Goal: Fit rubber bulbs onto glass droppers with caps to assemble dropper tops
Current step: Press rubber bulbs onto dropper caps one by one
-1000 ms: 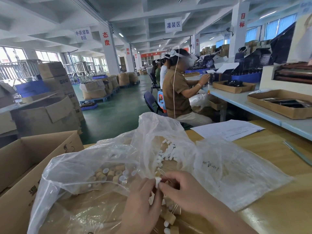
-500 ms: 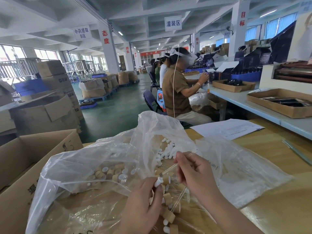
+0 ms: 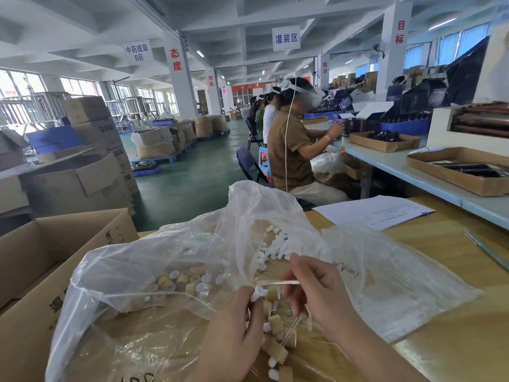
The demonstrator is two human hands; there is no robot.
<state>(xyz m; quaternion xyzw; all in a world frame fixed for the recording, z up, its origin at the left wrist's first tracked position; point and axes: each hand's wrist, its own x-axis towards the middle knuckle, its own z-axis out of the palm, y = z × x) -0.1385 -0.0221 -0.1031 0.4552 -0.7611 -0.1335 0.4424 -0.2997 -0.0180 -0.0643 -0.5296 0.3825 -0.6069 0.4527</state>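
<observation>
Bulb [image 3: 257,293], left hand [image 3: 234,334]; dropper [image 3: 278,283], right hand [image 3: 319,293]

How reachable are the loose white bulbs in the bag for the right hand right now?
Probably yes: the white bulbs lie just beyond the right hand, and the plastic bag seems open toward it. But that hand pinches a glass tube, so picking one up would be awkward.

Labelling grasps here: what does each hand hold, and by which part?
The left hand pinches a white rubber bulb, seated in a tan cap, by the bulb. The right hand pinches a glass tube near its right end.
</observation>
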